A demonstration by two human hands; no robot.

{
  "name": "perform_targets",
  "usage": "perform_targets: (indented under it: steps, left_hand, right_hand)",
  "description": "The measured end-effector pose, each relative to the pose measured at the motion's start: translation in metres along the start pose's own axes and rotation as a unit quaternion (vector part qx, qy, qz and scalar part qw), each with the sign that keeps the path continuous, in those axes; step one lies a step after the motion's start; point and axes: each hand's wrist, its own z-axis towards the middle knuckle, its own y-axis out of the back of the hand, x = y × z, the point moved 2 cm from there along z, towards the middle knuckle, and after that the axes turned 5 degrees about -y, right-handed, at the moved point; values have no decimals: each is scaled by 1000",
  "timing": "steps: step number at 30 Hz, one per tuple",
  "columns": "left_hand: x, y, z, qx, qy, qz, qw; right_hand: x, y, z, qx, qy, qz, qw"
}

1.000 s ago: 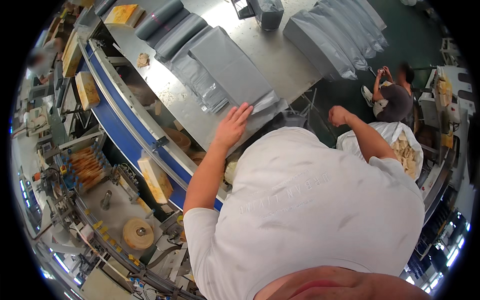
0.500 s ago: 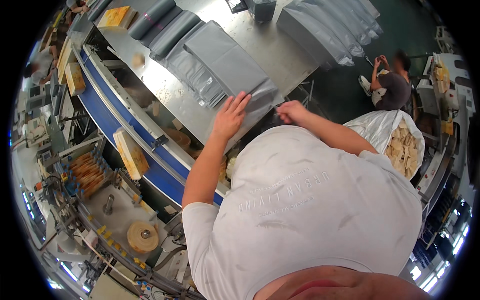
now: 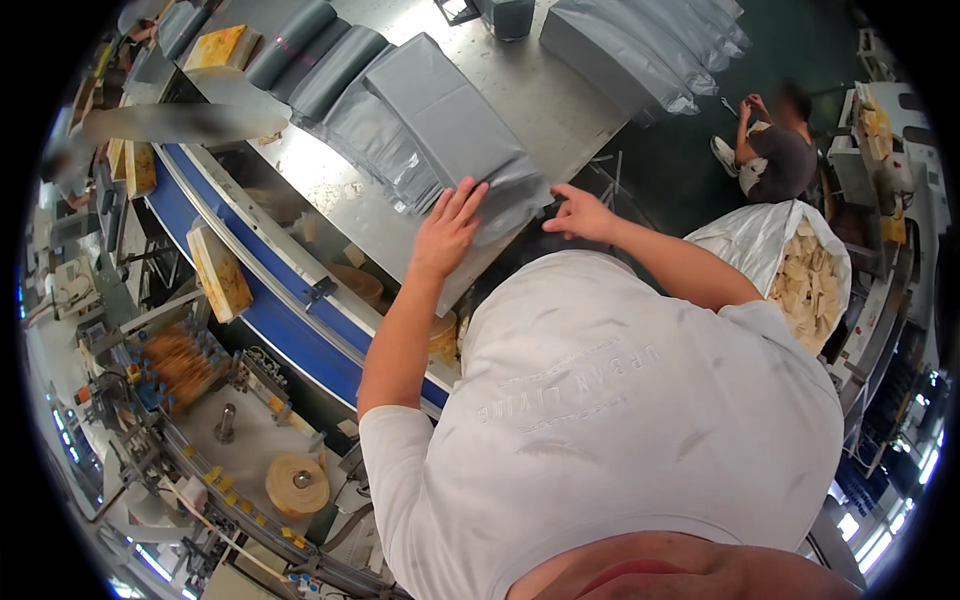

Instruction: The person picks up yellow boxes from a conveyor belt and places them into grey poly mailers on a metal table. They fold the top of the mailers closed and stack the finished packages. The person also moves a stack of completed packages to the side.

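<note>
A stack of grey plastic bags (image 3: 430, 110) lies on the metal table in front of me, the top bag's clear-looking loose end draped toward the near edge. My left hand (image 3: 450, 230) is open, its fingers spread and resting on this loose end. My right hand (image 3: 585, 215) is at the bag's near right corner, with the index finger stretched toward the film and the other fingers partly bent. Finger and thumb look apart, and nothing shows between them. More flat grey bags (image 3: 375, 140) overlap just left of the stack.
Rolled grey bags (image 3: 335, 70) and another bag pile (image 3: 620, 60) lie on the metal table (image 3: 510, 75). Left of me runs a blue conveyor (image 3: 290, 325) carrying yellow-white packs (image 3: 218, 270). A white sack (image 3: 740, 240) of pale pieces stands right, near a crouching person (image 3: 785, 150).
My right hand has risen slightly to the bag's corner and its fingers have spread. The left hand has shifted slightly left and down. A blurred elongated shape has appeared above the conveyor.
</note>
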Motion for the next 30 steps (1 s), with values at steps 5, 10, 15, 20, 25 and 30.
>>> perform_targets:
  steps: [5,10,15,20,25,30]
  left_hand:
    - [3,3,1,18,-12,-4,1000]
    - [13,-8,-4,-22,-20,1,1000]
    - [19,1,-10,-11,-20,-3,1000]
    - [25,3,-19,-23,-72,-33,997]
    - [30,6,-26,1,-90,-72,993]
    - [34,22,-10,26,-94,-58,994]
  right_hand:
    - [-28,-34,27,29,-118,152,981]
    - [-63,51,5,-2,-115,156,981]
    - [-171,205,-67,44,-202,288,935]
    - [-164,210,-98,-163,-170,-551,801]
    - [19,101,-30,-217,355,-473,777]
    - [96,38,12,-42,655,-505,560]
